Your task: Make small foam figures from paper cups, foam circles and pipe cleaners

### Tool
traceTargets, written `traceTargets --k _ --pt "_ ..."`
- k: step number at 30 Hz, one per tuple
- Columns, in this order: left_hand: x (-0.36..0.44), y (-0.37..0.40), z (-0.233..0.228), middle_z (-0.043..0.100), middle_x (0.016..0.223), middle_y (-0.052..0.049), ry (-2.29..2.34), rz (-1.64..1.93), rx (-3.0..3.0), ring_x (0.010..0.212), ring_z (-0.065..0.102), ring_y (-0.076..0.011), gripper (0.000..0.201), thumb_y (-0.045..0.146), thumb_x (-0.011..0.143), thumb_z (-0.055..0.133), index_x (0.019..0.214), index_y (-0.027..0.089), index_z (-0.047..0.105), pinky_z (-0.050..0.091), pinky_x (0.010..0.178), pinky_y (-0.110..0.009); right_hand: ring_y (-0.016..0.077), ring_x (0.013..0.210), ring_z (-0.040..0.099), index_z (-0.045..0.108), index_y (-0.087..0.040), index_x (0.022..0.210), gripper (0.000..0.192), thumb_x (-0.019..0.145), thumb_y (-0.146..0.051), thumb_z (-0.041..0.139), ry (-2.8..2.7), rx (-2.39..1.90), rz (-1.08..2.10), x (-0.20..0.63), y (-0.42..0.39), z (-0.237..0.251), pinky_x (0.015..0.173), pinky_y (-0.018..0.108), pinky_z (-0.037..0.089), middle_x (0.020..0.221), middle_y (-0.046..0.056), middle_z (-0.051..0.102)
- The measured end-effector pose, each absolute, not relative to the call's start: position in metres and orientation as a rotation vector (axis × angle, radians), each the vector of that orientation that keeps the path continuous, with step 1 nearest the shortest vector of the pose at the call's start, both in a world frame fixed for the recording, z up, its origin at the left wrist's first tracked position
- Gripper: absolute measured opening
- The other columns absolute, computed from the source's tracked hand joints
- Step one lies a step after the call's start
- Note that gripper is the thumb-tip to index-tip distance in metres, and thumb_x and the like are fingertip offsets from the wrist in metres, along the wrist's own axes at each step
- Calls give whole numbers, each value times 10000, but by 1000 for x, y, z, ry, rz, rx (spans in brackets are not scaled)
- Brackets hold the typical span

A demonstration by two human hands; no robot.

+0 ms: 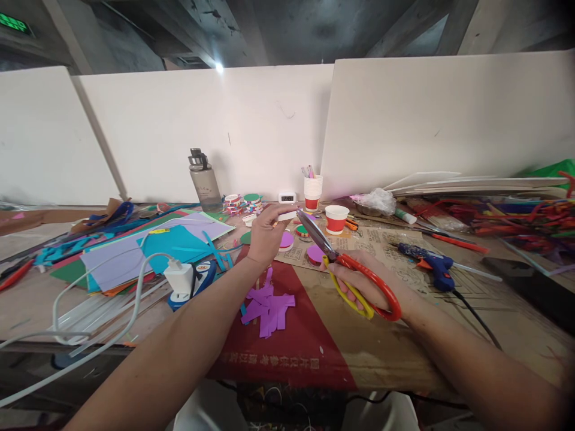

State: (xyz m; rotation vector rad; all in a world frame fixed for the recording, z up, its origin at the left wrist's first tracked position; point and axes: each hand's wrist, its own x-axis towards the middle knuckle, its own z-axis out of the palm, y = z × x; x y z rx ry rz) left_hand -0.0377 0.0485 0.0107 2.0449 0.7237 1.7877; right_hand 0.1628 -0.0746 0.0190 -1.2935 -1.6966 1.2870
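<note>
At the far left, a white cable (90,287) loops across the table (449,335) and runs out of the lower left corner, so its far end is cut off. It leads to a white charger block (178,279) lying against a blue object that is mostly hidden behind it. Behind these lie overlapping coloured paper sheets (148,248), and a grey water bottle (204,179) stands upright near the white partition.

The left hand (266,234) is raised over the table with its back to the camera; its fingers are curled around a small white strip (287,215), pinched at the tips, though the grip itself is hidden behind the knuckles. Below it, a heap of purple paper pieces (268,305) lies on a red sheet.

The right hand (368,287) holds red-and-yellow scissors (345,269), fingers closed through the handles. The blades are shut or nearly so and point up and left, the tip just beside the strip; whether they touch cannot be told.

Farther right stand paper cups (336,218), a blue glue gun (433,263) lies on the table, and a blurred pile of coloured sticks (516,218) runs off the right edge.
</note>
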Motion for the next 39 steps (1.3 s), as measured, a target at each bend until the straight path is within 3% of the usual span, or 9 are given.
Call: traceTargets --k 19,30,35,39 --pt "-36 46 12 740 1055 -35 773 1752 1988 1037 660 -194 251 111 802 597 974 223 740 494 934 -341 95 392 449 576 -203 1005 284 888 -439 469 -1696 -1331 1282 162 -75 20 379 209 387 532 -59 485" --pt "-37 48 10 743 1049 -31 803 1764 1995 1019 668 -192 242 126 803 609 982 222 740 496 935 -339 102 370 452 513 -204 856 271 886 -471 482 -1696 -1299 1282 160 -76 17 348 226 391 529 -56 495" --pt "-37 48 9 740 1058 -39 803 1745 1985 1009 666 -190 255 109 803 602 990 215 740 492 929 -334 99 373 446 537 -212 966 265 901 -461 473 -1695 -1263 1295 162 -75 16 352 213 387 523 -71 482" --pt "-37 48 9 743 1039 -39 796 1758 1979 1001 667 -189 242 112 797 611 974 211 743 493 914 -325 103 376 457 532 -208 933 270 894 -471 483 -1704 -1262 1285 162 -76 18 355 220 404 527 -67 487"
